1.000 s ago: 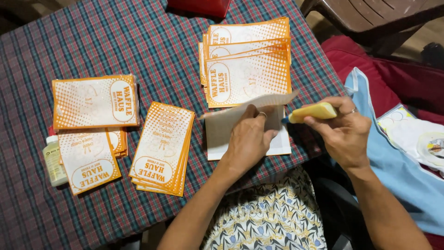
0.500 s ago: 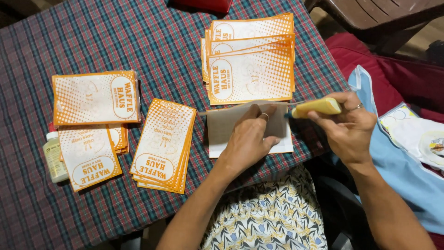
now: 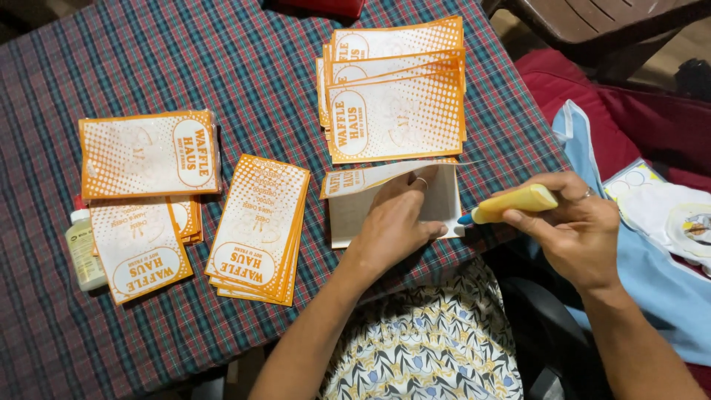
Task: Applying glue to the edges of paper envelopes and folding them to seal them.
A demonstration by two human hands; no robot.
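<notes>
Since the earlier frame, the right hand (image 3: pixel 574 226) has drawn its yellow glue stick (image 3: pixel 511 204) back to the paper bag's (image 3: pixel 392 204) right edge. It grips the stick firmly. Flat, fingers spread, the left hand (image 3: pixel 396 222) presses the half-folded bag onto the plaid tablecloth (image 3: pixel 244 67), below an orange-printed stack (image 3: pixel 396 92).

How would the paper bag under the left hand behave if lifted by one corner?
The paper bag would probably flop: its printed top layer already curls up beside the left hand. It looks thin and flat, so likely very light, and could slide on the checked tablecloth.
</notes>
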